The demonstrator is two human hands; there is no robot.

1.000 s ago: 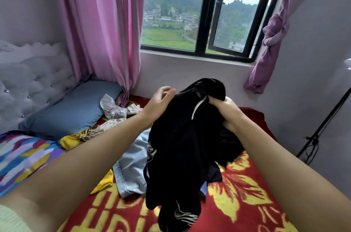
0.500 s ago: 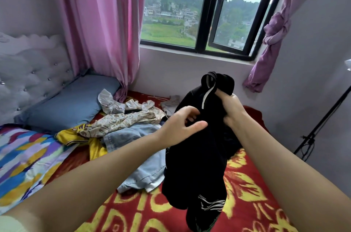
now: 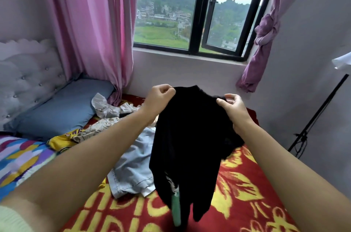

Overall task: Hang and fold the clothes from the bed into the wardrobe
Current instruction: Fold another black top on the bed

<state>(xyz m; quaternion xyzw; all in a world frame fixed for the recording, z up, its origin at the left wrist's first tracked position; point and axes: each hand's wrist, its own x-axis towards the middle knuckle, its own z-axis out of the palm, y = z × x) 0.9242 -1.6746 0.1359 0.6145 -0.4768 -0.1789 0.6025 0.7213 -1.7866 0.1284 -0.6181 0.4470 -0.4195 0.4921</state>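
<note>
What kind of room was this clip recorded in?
Most likely a home bedroom: a bed with a tufted headboard, a blue pillow, and pink curtains at a window.

Clothes pile (image 3: 121,136) left; rt bedspread (image 3: 247,184) free.

Both bare arms reach forward, raised; the left hand (image 3: 159,96) and right hand (image 3: 232,107) each pinch with curled fingers.

Black garment (image 3: 191,136), red-and-yellow floral bedspread (image 3: 247,193), pink curtain (image 3: 95,22), blue pillow (image 3: 62,106)
</note>
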